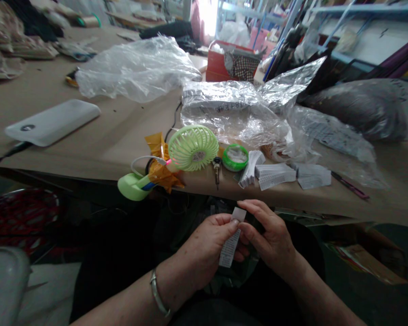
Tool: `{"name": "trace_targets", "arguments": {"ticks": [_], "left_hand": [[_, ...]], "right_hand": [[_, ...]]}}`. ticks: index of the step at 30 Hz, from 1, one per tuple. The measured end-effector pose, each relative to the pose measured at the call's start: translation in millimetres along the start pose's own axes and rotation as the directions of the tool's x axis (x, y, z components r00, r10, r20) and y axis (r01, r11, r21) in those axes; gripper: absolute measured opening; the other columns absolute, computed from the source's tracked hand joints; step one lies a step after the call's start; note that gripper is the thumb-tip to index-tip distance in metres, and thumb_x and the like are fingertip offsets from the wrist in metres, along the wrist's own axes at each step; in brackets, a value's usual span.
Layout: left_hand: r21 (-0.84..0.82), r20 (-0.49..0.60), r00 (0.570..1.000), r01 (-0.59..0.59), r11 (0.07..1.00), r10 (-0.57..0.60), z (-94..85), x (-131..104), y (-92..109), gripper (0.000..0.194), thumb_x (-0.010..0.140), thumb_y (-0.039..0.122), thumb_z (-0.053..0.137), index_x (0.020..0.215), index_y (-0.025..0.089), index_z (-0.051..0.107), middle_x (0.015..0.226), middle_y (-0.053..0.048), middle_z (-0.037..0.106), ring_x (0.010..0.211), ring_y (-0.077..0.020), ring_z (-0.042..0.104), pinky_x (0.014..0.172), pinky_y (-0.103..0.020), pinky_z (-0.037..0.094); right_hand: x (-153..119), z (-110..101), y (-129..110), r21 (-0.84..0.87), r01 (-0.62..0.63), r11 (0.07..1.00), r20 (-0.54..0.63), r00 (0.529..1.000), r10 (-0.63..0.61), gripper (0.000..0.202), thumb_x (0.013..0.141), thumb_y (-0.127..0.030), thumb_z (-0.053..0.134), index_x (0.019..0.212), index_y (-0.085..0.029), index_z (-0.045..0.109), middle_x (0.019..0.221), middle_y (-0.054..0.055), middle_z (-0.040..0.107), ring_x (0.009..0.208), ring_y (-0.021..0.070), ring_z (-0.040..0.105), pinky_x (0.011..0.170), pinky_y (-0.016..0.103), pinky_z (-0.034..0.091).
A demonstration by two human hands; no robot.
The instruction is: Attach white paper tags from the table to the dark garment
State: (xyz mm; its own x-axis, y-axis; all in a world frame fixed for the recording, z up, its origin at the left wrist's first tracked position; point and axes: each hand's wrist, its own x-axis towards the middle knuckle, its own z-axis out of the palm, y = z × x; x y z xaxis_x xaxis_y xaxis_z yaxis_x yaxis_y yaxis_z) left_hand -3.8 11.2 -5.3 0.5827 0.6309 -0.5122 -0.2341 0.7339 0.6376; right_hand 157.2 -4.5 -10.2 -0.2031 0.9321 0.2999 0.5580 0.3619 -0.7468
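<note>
A narrow white printed label (228, 249) is pinched in my left hand (204, 246), thumb on top, over my lap. Small dark text runs along the label, and its upper end (238, 213) is blank. Close beside that end is my right hand (272, 235), its thumb and index finger apart at the label's edge. Its lower fingers are partly hidden. On the table edge ahead lie a fanned stack of white labels (251, 170), a second stack (275, 175) and a third stack (313, 175). A round green tub (235, 157) with whitish content stands left of them.
A light-green fan (193, 148), taped with brown tape, sits at the table edge near a small metal-tipped tool (217, 173). Dark tweezers-like tool (350, 184) lies right. Clear plastic bags (139, 68), a white power bank (54, 122) and a red box (221, 63) are farther back.
</note>
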Motion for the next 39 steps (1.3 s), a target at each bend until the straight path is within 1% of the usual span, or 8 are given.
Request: {"name": "trace_targets", "arguments": {"ticks": [5,11,13,16,20,29,32,39], "left_hand": [[-0.009,-0.007,1.0,-0.014,1.0,0.014,-0.9,0,-1,0.018,0.083,0.027,0.057,0.086,0.011,0.065,0.069,-0.003,0.063,0.052,-0.008,0.057,0.051,-0.019,0.045],[-0.03,-0.028,1.0,-0.007,1.0,0.006,0.3,-1,0,0.019,0.083,0.029,0.057,0.084,0.01,0.063,0.067,-0.002,0.061,0.052,-0.0082,0.056,0.049,-0.019,0.044],[-0.037,-0.044,0.999,-0.021,0.999,0.019,0.9,-1,0,0.019,0.084,0.029,0.056,0.083,0.011,0.062,0.066,-0.002,0.06,0.052,-0.0085,0.056,0.049,-0.019,0.044],[-0.02,-0.069,0.997,-0.03,0.999,0.029,0.8,-2,0,0.019,0.084,0.03,0.056,0.086,0.012,0.061,0.066,-0.001,0.06,0.052,-0.0088,0.056,0.049,-0.018,0.043],[0.01,-0.084,0.995,-0.048,0.999,0.049,-0.6,-2,0,0.02,0.084,0.032,0.056,0.087,0.012,0.061,0.066,-0.001,0.061,0.051,-0.0087,0.056,0.049,-0.019,0.042],[0.036,-0.129,0.986,-0.097,0.995,0.101,-2.6,-5,5,0.019,0.079,0.032,0.059,0.077,0.013,0.063,0.064,-0.001,0.059,0.056,-0.0102,0.054,0.056,-0.022,0.042],[0.147,-0.172,0.96,-0.198,0.969,0.222,-5.7,-5,11,0.017,0.077,0.029,0.061,0.071,0.014,0.066,0.064,0.0,0.059,0.058,-0.01,0.051,0.057,-0.021,0.04],[0.459,-0.282,0.821,-0.339,0.821,0.496,-20.8,2,25,0.012,0.076,0.025,0.06,0.076,0.016,0.069,0.069,-0.001,0.064,0.067,-0.0147,0.056,0.063,-0.024,0.044]], "right_hand": [[-1,6,0,-0.028,0.004,1.0,0.007,1.0,-0.004,0.03,0.088,-0.026,0.054,0.117,-0.02,0.057,0.11,0.009,0.061,0.103,0.0208,0.059,0.088,0.033,0.049],[-3,9,-1,0.133,-0.106,0.985,-0.012,0.994,0.109,0.037,0.087,-0.027,0.056,0.123,-0.024,0.053,0.109,0.005,0.063,0.099,0.0182,0.061,0.088,0.03,0.047],[-1,10,0,0.262,-0.209,0.942,-0.008,0.976,0.218,0.033,0.086,-0.029,0.057,0.119,-0.026,0.054,0.102,0.002,0.065,0.091,0.0157,0.062,0.083,0.027,0.048],[5,12,4,0.466,-0.363,0.806,0.086,0.926,0.368,0.016,0.085,-0.033,0.058,0.096,-0.023,0.062,0.081,-0.002,0.063,0.073,0.0113,0.06,0.068,0.022,0.048],[13,15,8,0.583,-0.436,0.685,0.177,0.892,0.417,0.017,0.08,-0.035,0.064,0.078,-0.018,0.061,0.069,-0.004,0.058,0.062,0.0088,0.053,0.061,0.02,0.044],[21,24,-2,0.526,-0.396,0.752,0.13,0.912,0.389,0.016,0.08,-0.032,0.061,0.074,-0.018,0.059,0.062,-0.002,0.057,0.054,0.0098,0.05,0.051,0.021,0.043],[29,28,-3,0.55,-0.407,0.73,0.17,0.91,0.379,0.016,0.081,-0.033,0.06,0.074,-0.019,0.058,0.06,-0.003,0.055,0.051,0.01,0.05,0.049,0.022,0.043],[49,35,-5,0.417,-0.315,0.853,0.042,0.944,0.328,0.014,0.078,-0.029,0.061,0.07,-0.017,0.06,0.062,-0.004,0.053,0.058,0.0089,0.047,0.054,0.019,0.039]]}}
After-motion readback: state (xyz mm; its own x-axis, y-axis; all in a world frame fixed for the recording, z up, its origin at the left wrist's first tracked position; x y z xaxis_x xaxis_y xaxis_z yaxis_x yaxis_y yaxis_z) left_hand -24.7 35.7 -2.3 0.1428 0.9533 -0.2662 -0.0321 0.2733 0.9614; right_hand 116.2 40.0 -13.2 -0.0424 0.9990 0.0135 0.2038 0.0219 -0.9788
